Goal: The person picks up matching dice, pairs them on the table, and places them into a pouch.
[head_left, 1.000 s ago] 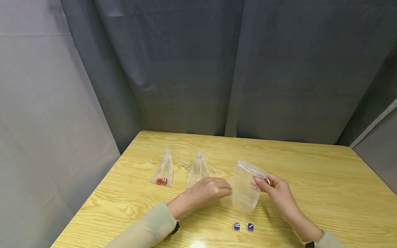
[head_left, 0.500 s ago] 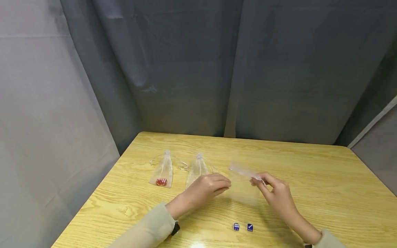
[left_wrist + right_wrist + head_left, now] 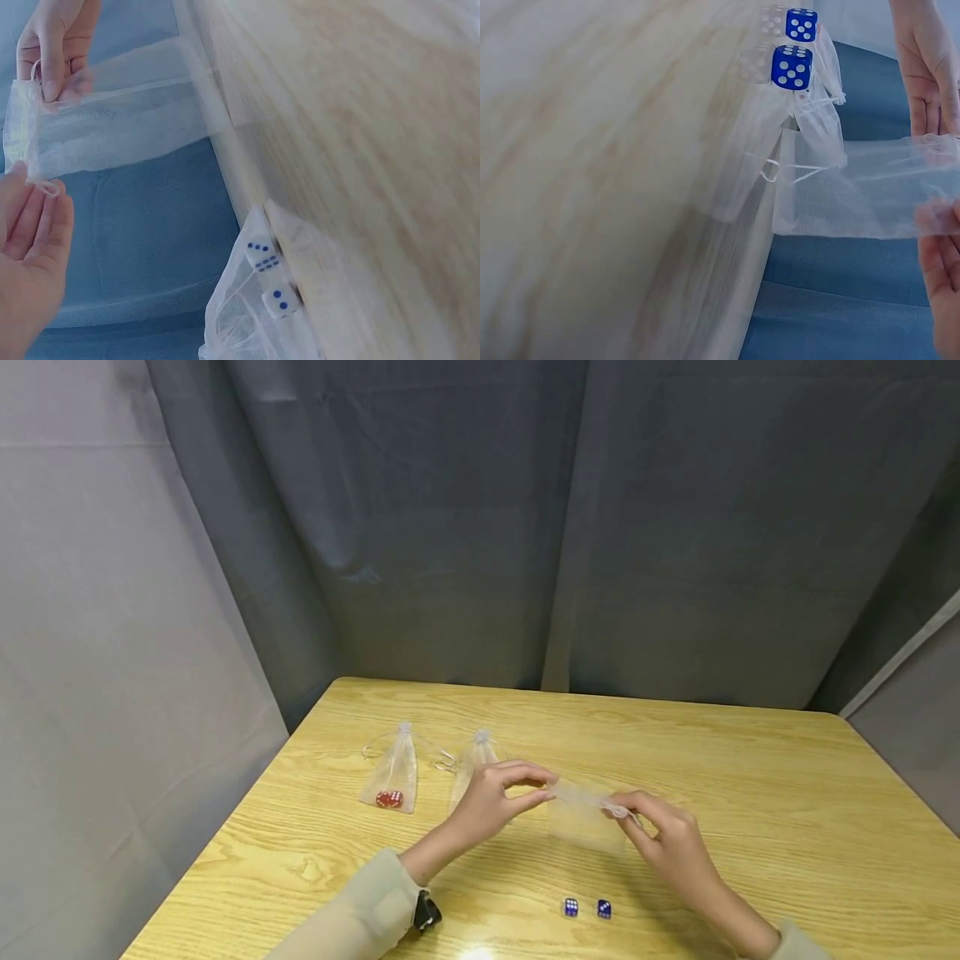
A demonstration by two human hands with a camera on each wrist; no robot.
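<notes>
A sheer white drawstring pouch (image 3: 587, 828) hangs over the table between both hands. My left hand (image 3: 495, 797) pinches the left corner of its top edge between thumb and fingers. At the right corner my right hand (image 3: 671, 839) pinches the edge, with a loop of cord by its fingertips. No contents show through the pouch (image 3: 840, 199) in the right wrist view. Two blue dice, one (image 3: 572, 907) left of the other (image 3: 604, 908), lie on the table below it.
A tied pouch (image 3: 397, 768) with red dice (image 3: 389, 799) lies at the left. Beside it, a second tied pouch (image 3: 468, 768) is partly behind my left hand; white dice (image 3: 281, 300) show inside it in the left wrist view. Grey curtains (image 3: 450, 527) surround the wooden table (image 3: 750, 760).
The held pouch has tipped, and its top edge has come lower and nearer. My left hand has risen slightly, spread thumb from fingers and taken hold of the left corner.
</notes>
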